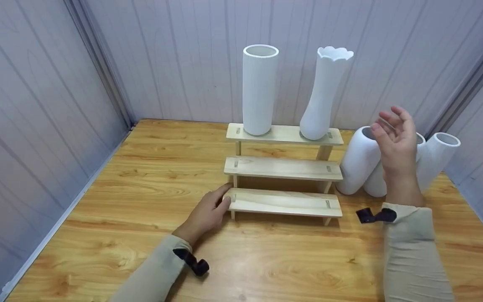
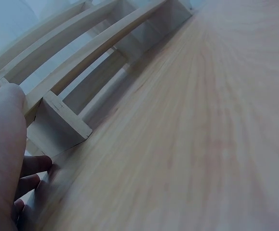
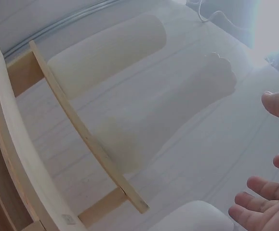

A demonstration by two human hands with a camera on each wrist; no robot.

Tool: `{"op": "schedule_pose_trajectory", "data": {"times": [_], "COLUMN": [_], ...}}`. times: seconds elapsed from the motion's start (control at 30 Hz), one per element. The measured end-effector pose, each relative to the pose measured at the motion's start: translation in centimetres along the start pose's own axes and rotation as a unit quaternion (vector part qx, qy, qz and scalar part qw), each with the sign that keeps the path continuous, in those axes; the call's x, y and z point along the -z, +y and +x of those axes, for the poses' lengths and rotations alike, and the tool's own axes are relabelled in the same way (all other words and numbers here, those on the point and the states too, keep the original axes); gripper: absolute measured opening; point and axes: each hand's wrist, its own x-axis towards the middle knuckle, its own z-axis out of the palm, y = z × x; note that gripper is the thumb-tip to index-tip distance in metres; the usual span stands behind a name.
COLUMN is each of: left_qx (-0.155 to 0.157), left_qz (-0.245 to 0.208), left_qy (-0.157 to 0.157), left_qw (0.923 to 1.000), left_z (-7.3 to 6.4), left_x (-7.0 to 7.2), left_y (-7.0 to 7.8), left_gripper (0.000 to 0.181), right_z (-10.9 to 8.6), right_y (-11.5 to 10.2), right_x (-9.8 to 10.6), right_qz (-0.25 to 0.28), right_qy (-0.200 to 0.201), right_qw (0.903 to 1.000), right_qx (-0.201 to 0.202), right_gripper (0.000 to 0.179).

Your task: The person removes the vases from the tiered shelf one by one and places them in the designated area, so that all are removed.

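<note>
A three-step wooden display stand [image 1: 281,202] is on the table, with my left hand [image 1: 209,212] gripping the left end of its lowest step. In the left wrist view the thumb lies along the step's edge and the fingers are down beside the end support [image 2: 62,127]. On the top step stand a straight cylindrical white vase [image 1: 260,92] and a white vase with a scalloped rim [image 1: 323,94]. My right hand [image 1: 398,147] is raised at the right with fingers spread and nothing in it. It partly hides the white vases behind it.
Right of the stand, a rounded white vase [image 1: 357,163] and a slanting white vase [image 1: 436,157] are grouped with another, mostly hidden one. The wood-grain table [image 1: 141,176] is bounded by panelled walls [image 1: 183,63] behind and at both sides.
</note>
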Motion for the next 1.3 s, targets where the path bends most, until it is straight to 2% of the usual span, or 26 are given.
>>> {"op": "schedule_pose_trajectory", "data": {"times": [0.2, 0.47, 0.67, 0.87, 1.13, 1.3], "left_qx": [0.002, 0.006, -0.006, 0.001, -0.006, 0.001], "left_qz": [-0.003, -0.006, -0.013, -0.004, -0.006, -0.009], "left_qy": [0.0, -0.001, -0.004, -0.001, 0.001, -0.001], "left_qw": [1.0, 1.0, 0.9999, 1.0, 1.0, 1.0], "left_z": [0.1, 0.2, 0.3, 0.2, 0.2, 0.1], "left_x": [0.0, 0.0, 0.1, 0.2, 0.1, 0.1], "left_y": [0.2, 0.2, 0.0, 0.0, 0.0, -0.1], "left_gripper": [0.047, 0.047, 0.046, 0.046, 0.046, 0.046], "right_z": [1.2, 3.0, 4.3, 4.8, 5.1, 5.1], "right_y": [0.1, 0.5, 1.6, 2.8, 4.3, 4.5], "right_x": [-1.8, -4.5, -6.3, -7.5, -8.4, -8.3], "right_qz": [-0.034, -0.1, -0.102, -0.113, -0.154, -0.171], "right_qy": [-0.049, -0.098, -0.118, -0.137, -0.178, -0.183], "right_qw": [0.9981, 0.9889, 0.9836, 0.9761, 0.9659, 0.9617], "right_qx": [-0.014, -0.047, -0.09, -0.125, -0.109, -0.111], "right_gripper": [0.068, 0.077, 0.084, 0.09, 0.091, 0.092]}}
